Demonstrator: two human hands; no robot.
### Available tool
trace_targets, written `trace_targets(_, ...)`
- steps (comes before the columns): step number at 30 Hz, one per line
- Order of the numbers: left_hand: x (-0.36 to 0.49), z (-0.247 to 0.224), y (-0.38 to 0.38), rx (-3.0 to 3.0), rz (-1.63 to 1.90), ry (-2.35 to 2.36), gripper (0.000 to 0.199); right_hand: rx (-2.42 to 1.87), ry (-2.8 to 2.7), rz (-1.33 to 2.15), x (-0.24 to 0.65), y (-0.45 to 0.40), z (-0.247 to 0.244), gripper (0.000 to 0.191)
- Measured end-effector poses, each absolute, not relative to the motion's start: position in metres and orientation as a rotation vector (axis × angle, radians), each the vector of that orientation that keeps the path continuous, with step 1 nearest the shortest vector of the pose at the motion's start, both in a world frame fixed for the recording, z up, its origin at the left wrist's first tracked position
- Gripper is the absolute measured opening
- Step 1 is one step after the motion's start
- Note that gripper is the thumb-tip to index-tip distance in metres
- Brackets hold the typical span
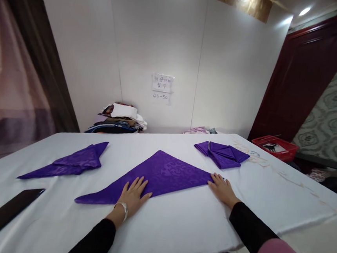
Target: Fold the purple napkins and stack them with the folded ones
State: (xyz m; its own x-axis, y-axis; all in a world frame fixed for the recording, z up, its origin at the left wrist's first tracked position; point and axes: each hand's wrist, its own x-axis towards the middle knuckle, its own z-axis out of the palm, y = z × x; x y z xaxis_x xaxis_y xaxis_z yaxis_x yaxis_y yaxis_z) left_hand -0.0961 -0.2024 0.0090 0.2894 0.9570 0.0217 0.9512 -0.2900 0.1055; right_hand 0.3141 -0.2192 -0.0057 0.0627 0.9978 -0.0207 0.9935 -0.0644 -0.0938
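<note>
A purple patterned napkin (167,171) lies on the white-covered table in a wide triangle, its peak pointing away from me and its long edge toward me. My left hand (133,196), with a bracelet at the wrist, rests flat on the near edge, left of the middle, fingers spread. On the right corner lies my right hand (222,188), palm down with fingers stretched out, covering part of the tip. To the left is a folded purple napkin (78,160) with a long pointed end. Another folded purple napkin (225,154) sits at the back right.
A dark flat slab (4,216) lies at the table's front left. Behind the white tablecloth (177,229) stands a pile of folded clothes (119,118) against the wall. A red basket (275,147) stands beyond the right edge. Paper signs (162,88) hang on the wall.
</note>
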Motion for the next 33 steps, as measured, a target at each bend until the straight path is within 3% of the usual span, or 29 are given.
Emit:
trace_targets(3, -0.096, 0.010, -0.206, 2.462, 0.118, 1.822, 0.068, -2.264, -2.074, 0.143, 0.313, -0.216, 0.000, 0.049)
trace_targets(7, -0.096, 0.011, -0.208, 2.471, 0.122, 1.812, 0.068, -2.108, -2.060, 0.041, 0.268, -0.210, 0.017, 0.061)
trace_targets(16, -0.097, 0.008, -0.205, 2.474, 0.115, 1.819, 0.067, -1.419, -2.553, 0.469, 0.134, -0.213, 0.024, 0.071)
trace_targets(33, -0.096, 0.009, -0.203, 2.470, 0.063, 1.841, 0.067, -2.289, -2.066, 0.109, 0.328, -0.216, -0.004, 0.065)
